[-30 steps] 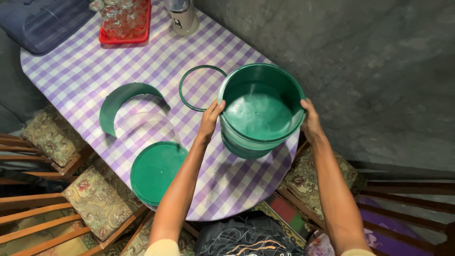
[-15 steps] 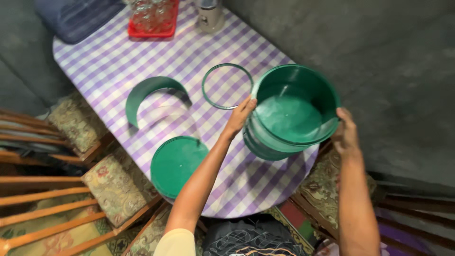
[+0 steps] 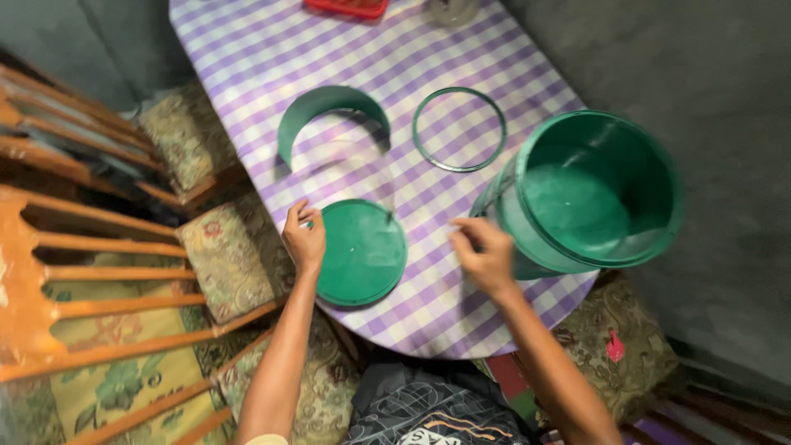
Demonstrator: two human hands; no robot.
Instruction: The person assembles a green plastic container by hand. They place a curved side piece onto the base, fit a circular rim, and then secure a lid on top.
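A round green lid (image 3: 362, 251) lies flat near the table's front edge. My left hand (image 3: 303, 237) touches its left rim with fingers curled around the edge. My right hand (image 3: 486, 255) hovers open over the cloth between the lid and a large green tub (image 3: 589, 194), which rests at the table's right edge with its mouth tilted upward. A thin green ring (image 3: 459, 129) lies flat beyond my right hand. A curved green band (image 3: 325, 107) stands on edge at the left, joined to a clear curved sheet.
The oval table (image 3: 247, 49) wears a purple and white checked cloth. A red tray (image 3: 350, 7) sits at the far edge. Wooden chairs with patterned cushions (image 3: 222, 255) crowd the left and front. Grey concrete floor (image 3: 725, 82) lies to the right.
Both hands have let go of the green tub, which now rests at the table's right edge. My left hand moved to the round lid; my right hand moved left. The view shifted.
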